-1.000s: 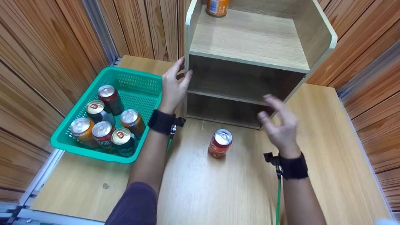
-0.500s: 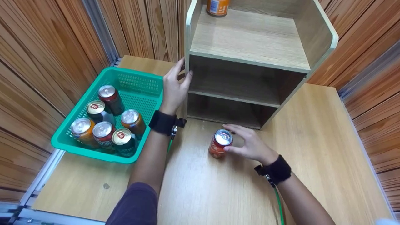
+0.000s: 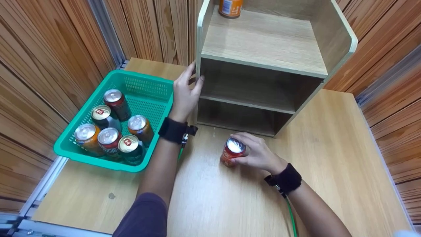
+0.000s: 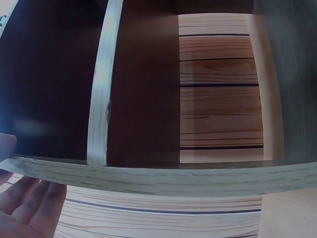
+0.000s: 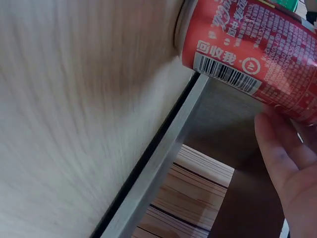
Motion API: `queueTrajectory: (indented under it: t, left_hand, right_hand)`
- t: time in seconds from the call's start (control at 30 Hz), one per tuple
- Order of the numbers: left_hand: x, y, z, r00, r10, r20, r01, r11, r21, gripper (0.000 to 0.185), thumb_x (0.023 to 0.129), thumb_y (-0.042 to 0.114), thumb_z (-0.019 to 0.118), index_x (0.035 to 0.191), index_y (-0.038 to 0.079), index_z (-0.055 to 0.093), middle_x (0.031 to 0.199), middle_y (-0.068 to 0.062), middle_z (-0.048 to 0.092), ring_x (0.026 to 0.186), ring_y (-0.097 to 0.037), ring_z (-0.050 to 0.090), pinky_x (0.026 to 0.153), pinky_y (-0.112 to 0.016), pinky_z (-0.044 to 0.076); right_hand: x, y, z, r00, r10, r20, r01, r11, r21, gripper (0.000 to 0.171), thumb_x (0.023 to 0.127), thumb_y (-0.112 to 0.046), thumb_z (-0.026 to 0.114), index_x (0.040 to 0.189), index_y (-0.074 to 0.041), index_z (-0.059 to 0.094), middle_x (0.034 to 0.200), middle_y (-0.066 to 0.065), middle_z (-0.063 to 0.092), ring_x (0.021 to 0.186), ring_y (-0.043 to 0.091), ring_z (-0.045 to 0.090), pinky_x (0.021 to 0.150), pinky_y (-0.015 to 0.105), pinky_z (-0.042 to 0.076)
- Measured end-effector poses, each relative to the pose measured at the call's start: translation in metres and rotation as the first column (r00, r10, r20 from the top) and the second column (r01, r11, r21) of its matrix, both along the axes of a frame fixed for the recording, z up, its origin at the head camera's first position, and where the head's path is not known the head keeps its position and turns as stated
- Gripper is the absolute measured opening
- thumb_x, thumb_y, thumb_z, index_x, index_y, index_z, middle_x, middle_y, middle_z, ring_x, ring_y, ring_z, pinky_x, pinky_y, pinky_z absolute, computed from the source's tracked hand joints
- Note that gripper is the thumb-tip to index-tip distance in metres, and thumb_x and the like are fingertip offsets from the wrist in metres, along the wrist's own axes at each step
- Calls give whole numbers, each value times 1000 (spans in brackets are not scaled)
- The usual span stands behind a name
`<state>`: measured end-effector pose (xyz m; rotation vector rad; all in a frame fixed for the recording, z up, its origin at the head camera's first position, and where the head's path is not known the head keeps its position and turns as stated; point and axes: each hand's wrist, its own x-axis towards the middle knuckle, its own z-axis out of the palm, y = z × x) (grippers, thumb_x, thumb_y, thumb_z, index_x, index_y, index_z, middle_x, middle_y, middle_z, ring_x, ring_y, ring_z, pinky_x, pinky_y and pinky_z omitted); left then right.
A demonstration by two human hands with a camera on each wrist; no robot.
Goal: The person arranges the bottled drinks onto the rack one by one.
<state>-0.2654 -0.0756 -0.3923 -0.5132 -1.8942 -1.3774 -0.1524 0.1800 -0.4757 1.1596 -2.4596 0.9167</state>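
A red soda can stands upright on the wooden table, in front of a small wooden shelf unit. My right hand grips it from the right near the top, thumb on the near side and fingers round the far side. Red printing and a barcode show on the can in the right wrist view, with fingertips at its side. My left hand holds the unit's left side panel. In the left wrist view, the thumb of that hand is inside the panel edge and the other fingers are outside.
A green plastic basket with several soda cans stands left of my left forearm. An orange can sits on the unit's top shelf at the left. Wood-panelled walls enclose the table behind and at both sides.
My right hand has come down and left from in front of the lower shelves to the red can and closed round it. My left hand has stayed on the side panel.
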Motion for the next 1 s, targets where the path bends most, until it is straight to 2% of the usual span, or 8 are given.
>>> queueTrajectory:
  t: [0.1,0.2,0.37,0.57,0.63,0.77,0.87,1.0]
  left_hand:
    - [1,3,-1,1000,-5,-2,5,1000,-1,43,84,9,59,126,1,49,121,-9,53,102,-14,54,79,-31,49]
    - [1,6,-2,1000,-15,-6,15,1000,5,44,85,8,59,126,2,48,122,-8,53,102,-14,54,79,-30,49]
    - [-1,11,-2,1000,-16,-11,16,1000,17,44,85,8,59,127,3,48,122,-7,53,102,-12,54,80,-28,48]
    - [-3,13,-2,1000,-6,2,6,1000,3,43,85,9,59,126,3,49,121,-8,54,103,-12,53,81,-28,48]
    - [-4,13,-2,1000,-6,4,6,1000,3,43,85,10,58,126,3,49,121,-8,54,103,-12,53,81,-28,48]
    - [-7,15,-2,1000,-6,11,6,1000,1,43,86,11,57,128,6,48,123,-5,52,103,-10,53,80,-25,47]
    - [-9,17,-2,1000,-11,21,11,1000,3,43,86,10,57,128,8,48,124,-3,52,103,-9,53,80,-24,47]
    - [-13,21,-3,1000,-14,18,14,1000,3,43,85,8,58,128,7,48,122,-4,53,102,-8,53,80,-23,47]
  right_hand:
    - [-2,5,11,999,-4,-39,3,1000,-27,70,63,-34,79,122,-7,54,117,-1,54,105,14,52,85,27,45]
    - [-6,9,33,995,-7,-96,0,997,-73,69,62,-30,81,120,-4,55,116,2,55,104,16,53,84,27,45]
    - [-13,16,94,970,-57,-235,27,991,-129,65,59,-23,82,115,-1,58,110,7,59,99,19,55,80,24,47]
    - [-8,12,175,912,-146,-384,79,980,-184,59,58,-17,82,109,3,60,101,11,63,89,21,57,73,25,48]
    - [-5,10,198,897,-175,-407,102,975,-195,55,59,-17,81,108,2,61,99,9,64,86,19,58,72,25,47]
    - [-7,7,236,882,-221,-416,128,962,-240,48,60,-16,80,102,1,64,98,6,65,84,19,59,72,24,47]
    - [-13,6,257,870,-256,-421,151,952,-267,45,60,-15,80,99,2,65,97,6,65,85,20,59,74,25,47]
    - [-30,13,280,835,-307,-457,216,946,-241,44,64,-19,80,101,-1,65,99,3,65,87,15,58,75,21,46]
